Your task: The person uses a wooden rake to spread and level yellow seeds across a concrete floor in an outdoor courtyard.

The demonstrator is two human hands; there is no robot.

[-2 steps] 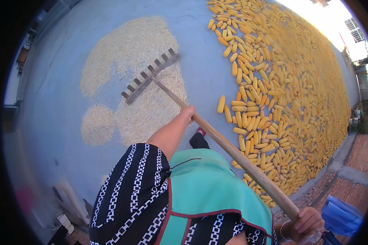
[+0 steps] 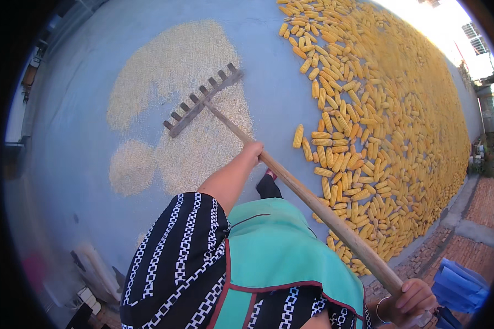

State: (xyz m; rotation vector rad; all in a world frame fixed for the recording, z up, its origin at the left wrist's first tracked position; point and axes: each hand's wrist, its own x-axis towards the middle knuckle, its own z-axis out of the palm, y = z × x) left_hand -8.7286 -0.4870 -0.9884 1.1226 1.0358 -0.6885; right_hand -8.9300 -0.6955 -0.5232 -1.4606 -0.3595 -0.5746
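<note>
Both my hands grip a long-handled wooden rake [image 2: 335, 223] that slants from lower right to upper left. My left hand [image 2: 252, 150] is wrapped round the handle at mid-length, arm stretched forward. Close to the lower right edge, my right hand [image 2: 414, 298] closes round the handle's near end. The toothed rake head [image 2: 204, 102] lies over a layer of pale grain [image 2: 203, 156], its short teeth toward the far left. Whether the head touches the grain I cannot tell. Further grain [image 2: 175, 57] spreads beyond it, and a small heap [image 2: 132, 167] sits left of it.
Yellow corn cobs [image 2: 400, 126] cover the right side of the grey-blue floor [image 2: 71, 142], with a few loose ones at their near left edge. My foot [image 2: 269, 185] stands between grain and cobs. A blue plastic bag [image 2: 460, 286] and brick paving [image 2: 487, 203] are at lower right.
</note>
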